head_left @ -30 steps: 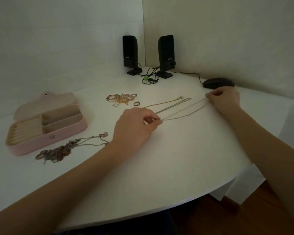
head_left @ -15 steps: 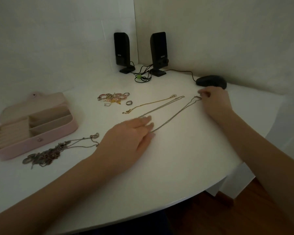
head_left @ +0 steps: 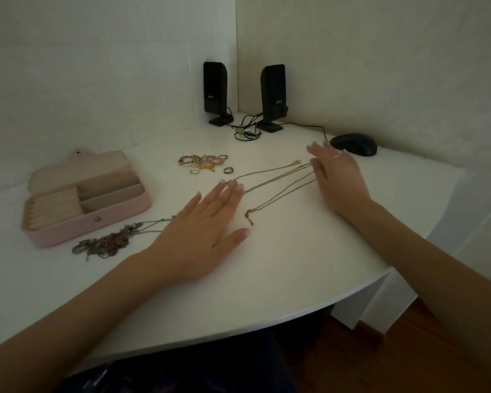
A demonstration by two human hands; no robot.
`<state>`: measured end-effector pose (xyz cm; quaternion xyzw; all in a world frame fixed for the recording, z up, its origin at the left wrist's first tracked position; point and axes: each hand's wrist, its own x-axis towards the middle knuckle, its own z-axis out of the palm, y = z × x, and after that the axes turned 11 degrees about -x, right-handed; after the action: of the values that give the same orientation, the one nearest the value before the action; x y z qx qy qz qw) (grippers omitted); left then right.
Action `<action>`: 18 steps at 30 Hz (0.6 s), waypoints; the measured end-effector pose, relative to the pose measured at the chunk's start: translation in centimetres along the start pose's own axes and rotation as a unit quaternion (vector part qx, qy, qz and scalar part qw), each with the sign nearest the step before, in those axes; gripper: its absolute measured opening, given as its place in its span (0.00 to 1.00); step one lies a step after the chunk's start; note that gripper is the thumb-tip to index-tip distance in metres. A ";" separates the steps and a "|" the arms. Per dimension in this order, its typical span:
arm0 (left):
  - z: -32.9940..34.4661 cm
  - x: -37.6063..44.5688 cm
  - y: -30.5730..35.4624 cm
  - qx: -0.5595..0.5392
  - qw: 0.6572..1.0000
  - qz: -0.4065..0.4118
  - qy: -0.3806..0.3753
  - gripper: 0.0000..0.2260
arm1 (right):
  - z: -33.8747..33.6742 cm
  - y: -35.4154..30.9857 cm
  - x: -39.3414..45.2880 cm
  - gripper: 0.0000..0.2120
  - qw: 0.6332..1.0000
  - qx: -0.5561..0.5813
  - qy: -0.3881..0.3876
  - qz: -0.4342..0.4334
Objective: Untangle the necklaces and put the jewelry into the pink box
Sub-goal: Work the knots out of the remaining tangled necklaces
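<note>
Silver chain necklaces (head_left: 281, 187) lie stretched in near-parallel strands across the middle of the white counter (head_left: 267, 265), with a gold chain (head_left: 262, 171) running just beyond them on the far side. One silver strand ends in a small clasp or knot near the left thumb.

Left hand (head_left: 207, 231): flat, fingers straight and together, fingertips at the near ends of the chains — gripping nothing. Right hand (head_left: 335, 177): likewise spread flat, fingers extended, resting at the far ends of the silver strands; whether the palm presses on them cannot be told. The chains span the gap between the two hands.

Pink box (head_left: 85, 199): open, lid laid back, on the left of the counter, well apart from the stretched chains. Its interior shows a ridged section on the left and two long compartments on the right. A tangled dark cluster of necklaces (head_left: 105, 242) lies just in front of the box, its thin strands trailing toward the left wrist. A small heap of coloured rings and trinkets (head_left: 203, 163) sits beyond the left hand, near the gold chain.

Surroundings — two black speakers (head_left: 244, 95) stand in the corner with cables (head_left: 248, 131) between them; a dark mouse (head_left: 353, 144) rests just beyond the right hand. Walls are pale; the counter edge is curved, with wooden floor (head_left: 380, 358) visible below. Lighting is dim.
</note>
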<state>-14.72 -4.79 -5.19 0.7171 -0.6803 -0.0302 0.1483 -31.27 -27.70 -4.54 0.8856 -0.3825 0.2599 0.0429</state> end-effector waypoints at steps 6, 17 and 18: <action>-4.1 -5.6 -5.7 0.087 0.989 0.037 0.114 0.20 | -2.1 -12.3 -2.0 0.17 0.942 0.199 -0.161 -0.218; -4.7 -9.8 -8.0 -0.153 0.940 -0.091 0.292 0.08 | 1.5 -23.4 -1.4 0.13 0.894 0.234 -0.257 -0.282; -4.9 -9.7 -7.9 -0.228 0.908 -0.128 0.326 0.09 | 1.8 -23.6 -1.7 0.12 0.891 0.261 -0.248 -0.278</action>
<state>-6.57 5.84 -4.03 0.7144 -0.4712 0.0320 0.5164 -14.95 -10.49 -3.98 0.9706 -0.0373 0.1002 -0.2157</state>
